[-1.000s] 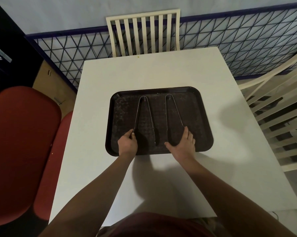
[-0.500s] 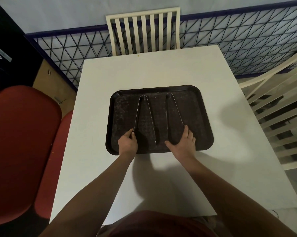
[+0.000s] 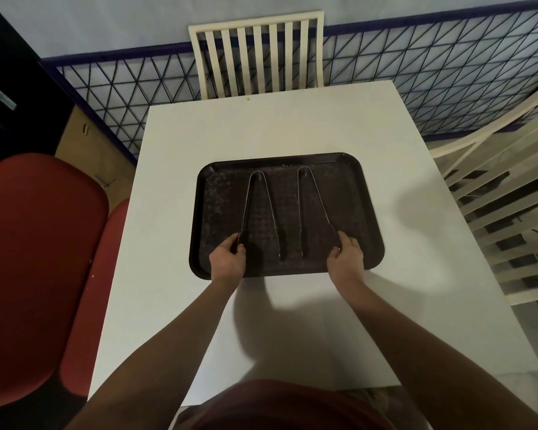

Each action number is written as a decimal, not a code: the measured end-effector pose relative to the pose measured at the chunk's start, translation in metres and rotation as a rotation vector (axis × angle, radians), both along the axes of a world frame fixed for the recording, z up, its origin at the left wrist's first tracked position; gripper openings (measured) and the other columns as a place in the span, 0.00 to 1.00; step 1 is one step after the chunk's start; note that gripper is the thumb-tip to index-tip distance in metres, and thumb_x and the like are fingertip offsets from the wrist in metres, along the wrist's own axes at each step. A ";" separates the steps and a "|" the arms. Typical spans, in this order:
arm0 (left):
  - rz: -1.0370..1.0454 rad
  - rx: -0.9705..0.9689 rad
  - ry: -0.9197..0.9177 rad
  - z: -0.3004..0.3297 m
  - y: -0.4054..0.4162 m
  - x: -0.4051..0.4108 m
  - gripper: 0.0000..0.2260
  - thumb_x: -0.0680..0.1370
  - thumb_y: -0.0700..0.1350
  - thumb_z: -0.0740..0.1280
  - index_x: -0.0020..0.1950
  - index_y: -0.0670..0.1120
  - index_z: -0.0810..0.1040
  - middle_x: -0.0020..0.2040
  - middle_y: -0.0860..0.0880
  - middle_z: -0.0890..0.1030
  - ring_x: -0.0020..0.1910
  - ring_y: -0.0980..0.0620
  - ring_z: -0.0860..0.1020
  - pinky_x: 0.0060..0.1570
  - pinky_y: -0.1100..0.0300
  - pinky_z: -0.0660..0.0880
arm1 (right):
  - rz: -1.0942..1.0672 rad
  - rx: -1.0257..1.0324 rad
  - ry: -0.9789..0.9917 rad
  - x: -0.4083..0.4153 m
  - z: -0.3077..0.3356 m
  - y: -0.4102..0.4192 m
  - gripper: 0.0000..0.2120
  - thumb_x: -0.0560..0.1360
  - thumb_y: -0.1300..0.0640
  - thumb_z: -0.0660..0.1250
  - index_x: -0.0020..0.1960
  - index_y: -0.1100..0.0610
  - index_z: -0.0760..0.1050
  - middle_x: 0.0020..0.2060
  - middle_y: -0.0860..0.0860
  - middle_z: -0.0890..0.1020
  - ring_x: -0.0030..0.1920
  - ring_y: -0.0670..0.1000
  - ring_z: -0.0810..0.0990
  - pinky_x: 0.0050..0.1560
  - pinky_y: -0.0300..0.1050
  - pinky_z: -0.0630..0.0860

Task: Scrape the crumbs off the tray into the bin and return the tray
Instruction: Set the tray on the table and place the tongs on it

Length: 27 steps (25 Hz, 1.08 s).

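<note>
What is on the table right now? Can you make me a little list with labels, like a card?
table: white table, a person stands at its near edge
tray: dark tray flat on the table, speckled with crumbs
tongs: two metal tongs lie on the tray, left tongs and right tongs, closed ends pointing away
left hand: left hand grips the near end of the left tongs
right hand: right hand touches the near end of the right tongs, fingers curled
chairs: white slatted chair across the table, red chair on the left
bin: not in view
</note>
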<state>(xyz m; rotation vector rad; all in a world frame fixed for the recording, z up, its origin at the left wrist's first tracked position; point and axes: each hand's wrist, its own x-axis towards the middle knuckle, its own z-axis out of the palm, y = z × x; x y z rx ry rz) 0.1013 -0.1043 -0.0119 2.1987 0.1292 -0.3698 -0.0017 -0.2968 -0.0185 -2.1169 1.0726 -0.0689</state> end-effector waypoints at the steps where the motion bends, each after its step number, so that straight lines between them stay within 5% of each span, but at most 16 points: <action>1: 0.002 -0.006 -0.003 -0.001 0.000 0.000 0.15 0.78 0.39 0.63 0.65 0.42 0.75 0.59 0.42 0.79 0.59 0.47 0.76 0.59 0.65 0.67 | 0.003 0.002 -0.005 0.000 0.000 0.000 0.21 0.79 0.63 0.55 0.72 0.61 0.64 0.67 0.59 0.68 0.65 0.59 0.70 0.67 0.47 0.65; 17: 0.000 -0.011 0.001 -0.005 0.001 0.002 0.15 0.79 0.40 0.62 0.65 0.42 0.74 0.60 0.42 0.79 0.60 0.46 0.76 0.65 0.56 0.70 | 0.003 0.021 -0.019 0.000 -0.004 -0.001 0.20 0.80 0.64 0.54 0.71 0.61 0.66 0.66 0.59 0.69 0.65 0.58 0.70 0.68 0.44 0.63; 24: -0.003 -0.035 -0.029 -0.004 0.006 0.002 0.16 0.78 0.47 0.63 0.64 0.42 0.75 0.59 0.42 0.79 0.61 0.46 0.75 0.61 0.61 0.67 | 0.042 0.040 0.009 -0.002 -0.001 -0.002 0.25 0.79 0.59 0.59 0.74 0.59 0.59 0.68 0.58 0.67 0.66 0.58 0.69 0.67 0.49 0.66; 27: 0.051 0.161 -0.192 -0.002 0.021 0.005 0.17 0.80 0.51 0.57 0.62 0.43 0.76 0.62 0.41 0.76 0.62 0.41 0.72 0.61 0.53 0.67 | 0.046 -0.064 -0.092 -0.008 -0.003 -0.007 0.25 0.78 0.56 0.61 0.73 0.59 0.62 0.64 0.58 0.70 0.64 0.59 0.70 0.64 0.53 0.68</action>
